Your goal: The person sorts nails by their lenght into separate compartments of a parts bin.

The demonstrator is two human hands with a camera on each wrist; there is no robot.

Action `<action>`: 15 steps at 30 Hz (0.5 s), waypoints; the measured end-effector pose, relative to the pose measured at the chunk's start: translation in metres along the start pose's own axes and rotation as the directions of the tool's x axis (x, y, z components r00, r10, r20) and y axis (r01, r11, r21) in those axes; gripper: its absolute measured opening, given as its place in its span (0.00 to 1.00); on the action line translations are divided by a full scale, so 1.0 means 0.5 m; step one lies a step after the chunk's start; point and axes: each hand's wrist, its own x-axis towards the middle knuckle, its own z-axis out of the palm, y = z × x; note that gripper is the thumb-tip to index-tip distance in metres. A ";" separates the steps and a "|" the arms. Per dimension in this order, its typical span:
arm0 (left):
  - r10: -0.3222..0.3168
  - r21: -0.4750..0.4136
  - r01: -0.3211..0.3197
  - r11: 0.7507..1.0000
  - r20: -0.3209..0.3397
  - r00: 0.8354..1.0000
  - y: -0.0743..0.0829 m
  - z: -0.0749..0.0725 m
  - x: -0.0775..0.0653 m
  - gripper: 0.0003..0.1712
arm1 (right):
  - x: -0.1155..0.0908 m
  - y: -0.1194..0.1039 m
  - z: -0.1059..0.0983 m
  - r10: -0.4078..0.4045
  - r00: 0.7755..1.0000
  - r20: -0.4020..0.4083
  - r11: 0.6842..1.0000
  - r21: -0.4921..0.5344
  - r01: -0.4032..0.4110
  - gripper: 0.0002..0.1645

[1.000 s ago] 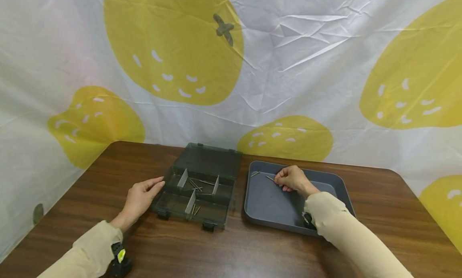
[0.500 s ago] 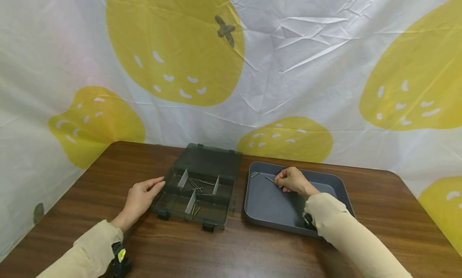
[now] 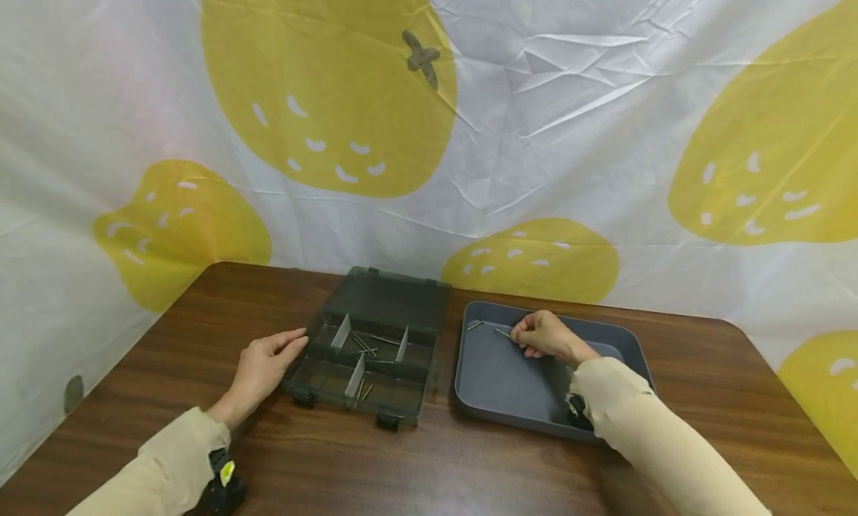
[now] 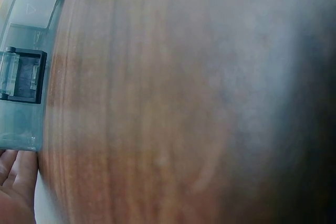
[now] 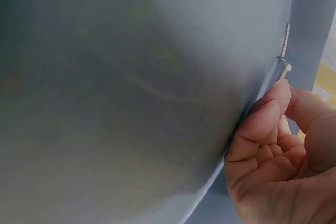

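Note:
My right hand (image 3: 544,336) is inside the grey tray (image 3: 499,386), near its far wall. Thumb and forefinger pinch a small screw (image 5: 286,68), whose head sticks out past the fingertips. Another threaded screw (image 3: 475,325) lies in the tray's far left corner. To the left stands a smoky clear compartment box (image 3: 322,376) with its lid raised at the back. My left hand (image 3: 264,360) has its fingers extended, fingertips at the box's left side. Several dark screws (image 3: 365,345) lie in a back compartment, and brass-coloured screws (image 3: 364,390) in a front one.
Box and tray stand side by side on a brown wooden table (image 3: 429,471), a narrow gap between them. Two black latches (image 3: 387,422) stick out at the box's front. A white cloth with yellow fruit prints (image 3: 529,259) hangs right behind the table.

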 end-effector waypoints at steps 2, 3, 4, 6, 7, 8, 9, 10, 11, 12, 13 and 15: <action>0.000 -0.003 0.000 1.000 -0.001 1.000 0.000 0.000 0.000 0.25 | 0.000 -0.003 -0.001 -0.003 1.000 0.009 1.000 0.003 0.003 0.10; 0.000 -0.004 0.000 1.000 -0.002 1.000 -0.001 0.000 0.000 0.25 | 0.000 -0.005 -0.001 -0.003 1.000 0.012 1.000 0.003 0.003 0.10; -0.001 -0.006 0.001 1.000 -0.003 1.000 -0.001 0.001 0.001 0.24 | 0.000 -0.006 -0.002 -0.004 1.000 0.014 1.000 0.003 0.004 0.10; 0.000 -0.006 0.000 1.000 -0.004 1.000 -0.002 0.001 0.001 0.24 | 0.002 -0.009 -0.003 -0.008 1.000 0.016 1.000 0.006 0.008 0.11; 0.000 -0.005 0.000 1.000 -0.003 1.000 -0.002 0.001 0.000 0.25 | 0.002 -0.011 -0.004 -0.008 1.000 0.016 1.000 0.008 0.008 0.11; 0.001 -0.004 -0.001 1.000 -0.003 1.000 -0.002 0.002 0.000 0.25 | 0.002 -0.013 -0.004 -0.008 1.000 0.014 1.000 0.012 0.007 0.11; 0.001 -0.003 -0.001 1.000 -0.004 1.000 -0.002 0.001 0.001 0.24 | 0.003 -0.015 -0.005 -0.009 1.000 0.013 1.000 0.015 0.009 0.11; 0.002 -0.002 -0.002 1.000 -0.005 1.000 -0.002 0.001 0.001 0.24 | 0.002 -0.018 -0.006 -0.009 1.000 0.013 1.000 0.017 0.009 0.11; 0.003 -0.003 -0.003 1.000 -0.005 1.000 -0.002 0.001 0.001 0.24 | 0.002 -0.020 -0.007 -0.008 1.000 0.014 1.000 0.020 0.008 0.12; 0.002 -0.005 -0.002 1.000 -0.005 1.000 -0.002 0.001 0.001 0.24 | 0.002 -0.022 -0.008 -0.006 1.000 0.013 1.000 0.023 0.005 0.12; 0.003 -0.004 -0.003 1.000 -0.006 1.000 -0.002 0.001 0.002 0.24 | 0.002 -0.025 -0.009 -0.002 1.000 0.011 1.000 0.026 0.002 0.12; 0.005 -0.006 -0.005 1.000 -0.007 1.000 -0.002 0.000 0.002 0.24 | 0.001 -0.030 -0.011 0.001 1.000 0.014 0.999 0.037 -0.002 0.13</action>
